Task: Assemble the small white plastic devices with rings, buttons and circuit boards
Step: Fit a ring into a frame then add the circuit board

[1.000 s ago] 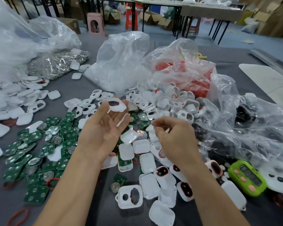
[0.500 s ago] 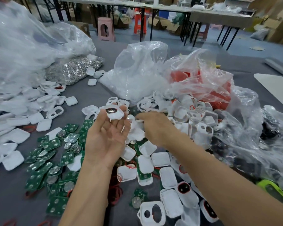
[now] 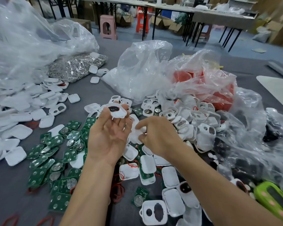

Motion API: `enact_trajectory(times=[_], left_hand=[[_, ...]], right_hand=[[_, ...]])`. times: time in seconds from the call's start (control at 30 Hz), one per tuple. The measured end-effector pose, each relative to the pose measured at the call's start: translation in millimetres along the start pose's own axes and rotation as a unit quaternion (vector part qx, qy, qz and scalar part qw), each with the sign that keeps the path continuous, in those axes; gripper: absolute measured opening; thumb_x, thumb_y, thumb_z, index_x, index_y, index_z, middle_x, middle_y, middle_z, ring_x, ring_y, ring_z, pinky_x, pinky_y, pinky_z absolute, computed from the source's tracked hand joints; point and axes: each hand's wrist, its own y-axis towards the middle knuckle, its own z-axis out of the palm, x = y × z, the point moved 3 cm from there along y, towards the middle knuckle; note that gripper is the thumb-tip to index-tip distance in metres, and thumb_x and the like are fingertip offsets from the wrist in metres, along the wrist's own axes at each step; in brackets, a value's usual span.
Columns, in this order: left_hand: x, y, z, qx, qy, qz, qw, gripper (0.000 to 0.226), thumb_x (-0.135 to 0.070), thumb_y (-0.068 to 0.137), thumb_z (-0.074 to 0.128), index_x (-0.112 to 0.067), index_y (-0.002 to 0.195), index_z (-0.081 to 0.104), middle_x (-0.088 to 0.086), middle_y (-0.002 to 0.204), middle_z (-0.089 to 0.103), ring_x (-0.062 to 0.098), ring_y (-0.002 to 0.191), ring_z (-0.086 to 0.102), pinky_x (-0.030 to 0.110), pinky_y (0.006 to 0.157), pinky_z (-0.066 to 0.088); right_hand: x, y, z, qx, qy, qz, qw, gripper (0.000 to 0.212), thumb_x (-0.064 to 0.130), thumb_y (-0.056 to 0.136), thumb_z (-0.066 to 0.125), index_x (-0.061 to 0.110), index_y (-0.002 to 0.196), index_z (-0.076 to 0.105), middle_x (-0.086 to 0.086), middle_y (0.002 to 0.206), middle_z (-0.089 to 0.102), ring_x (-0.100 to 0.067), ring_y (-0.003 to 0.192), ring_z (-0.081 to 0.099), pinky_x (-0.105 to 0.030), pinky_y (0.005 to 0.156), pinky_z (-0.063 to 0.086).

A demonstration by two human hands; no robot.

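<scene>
Change since earlier: right hand [image 3: 158, 136] has been brought back from the white pile toward the left hand [image 3: 110, 136], and a white part is now held in it.
Left hand: raised palm-up, fingers half curled; a white shell [image 3: 117, 111] is pinched at the fingertips, above the palm.
White shell: rounded white plastic, with a dark oval opening edged in red turned toward the camera.
Right hand: back seen, fingers closed around a small white piece [image 3: 136, 133], which lies just beside the left palm; its shape cannot be told.
Circuit boards [image 3: 55, 154]: green, with round silver pads, scattered on the grey table [image 3: 6, 185] left of and below the left hand.
Loose white shells [image 3: 188, 118]: heaped beyond the right hand; flat white covers [image 3: 16, 115] are spread at far left.
Red rings [image 3: 117, 191]: thin loops seen under the left forearm.
Clear bags [image 3: 142, 69]: crumpled at the back; red parts are seen through one.
Green device [image 3: 274, 203]: lying at the lower right edge.
</scene>
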Motion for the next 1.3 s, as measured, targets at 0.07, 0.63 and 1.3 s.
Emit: enact_trajectory(times=[0.07,0.63,1.3], left_hand=[[-0.1,-0.8,-0.2,0.000,0.003,0.001,1.000,0.033,-0.034,0.087,0.063,-0.012,0.112,0.066,0.006,0.104,0.076,0.016,0.088,0.073,0.027,0.073,0.060],[3.7,-1.1,3.8,0.059,0.042,0.002,0.997,0.075,-0.032,0.049,0.102,-0.010,0.111,0.067,0.009,0.105,0.074,0.018,0.091,0.070,0.029,0.076,0.060],[65.9,-23.1,33.4,0.160,0.229,-0.161,0.947,0.036,-0.013,0.083,0.074,-0.009,0.120,0.073,0.020,0.120,0.072,0.023,0.098,0.074,0.031,0.071,0.063]], right_hand=[[-4.9,-4.1,-0.8,-0.043,0.014,0.013,0.999,0.017,0.013,0.085,0.068,0.023,0.087,0.080,0.005,0.076,0.071,-0.019,0.078,0.067,-0.032,0.075,0.056],[-27.1,-22.8,-8.6,-0.110,0.226,0.112,0.961,0.014,0.009,0.080,0.078,0.021,0.074,0.079,0.020,0.044,0.054,-0.001,0.042,0.050,-0.010,0.045,0.036],[-79.3,-104.9,-51.4,-0.250,0.616,0.079,0.743,0.014,0.006,0.072,0.083,0.019,0.077,0.083,-0.008,0.082,0.079,-0.018,0.078,0.075,-0.021,0.068,0.057]])
